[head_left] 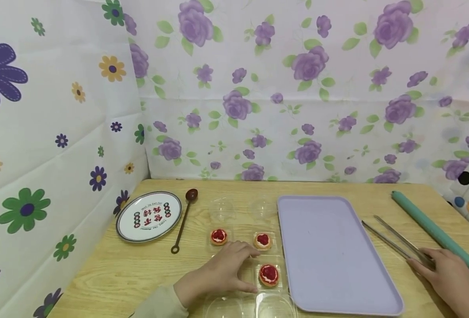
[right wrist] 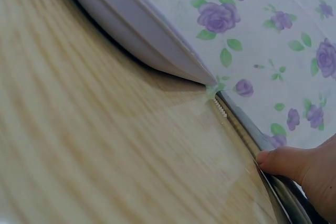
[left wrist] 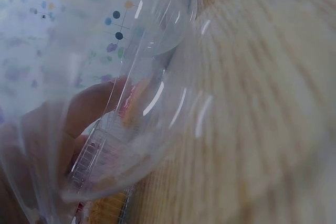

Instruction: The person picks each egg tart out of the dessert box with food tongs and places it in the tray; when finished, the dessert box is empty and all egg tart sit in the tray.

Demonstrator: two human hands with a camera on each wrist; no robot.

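Note:
My left hand (head_left: 228, 269) is over the clear plastic box (head_left: 284, 282), thumb and fingers spread apart near the front right tart (head_left: 269, 275). Red-topped tarts also sit in the back left cup, a tart (head_left: 219, 236), and the back right cup, a tart (head_left: 262, 241); the front left cup is hidden by my hand. In the left wrist view, a finger (left wrist: 94, 103) shows through a clear domed lid (left wrist: 173, 124). My right hand (head_left: 447, 274) holds metal tongs (head_left: 401, 239) right of the tray, their arms apart, thumb (right wrist: 286, 162) pressed on the metal.
A lilac tray (head_left: 338, 256) lies between the box and the tongs. Far left are a white plate (head_left: 127, 223) with red lettering and a brown long-handled spoon (head_left: 183, 223). A green roll (head_left: 437, 232) lies at the right. Floral cloth (head_left: 234, 132) stands behind the table.

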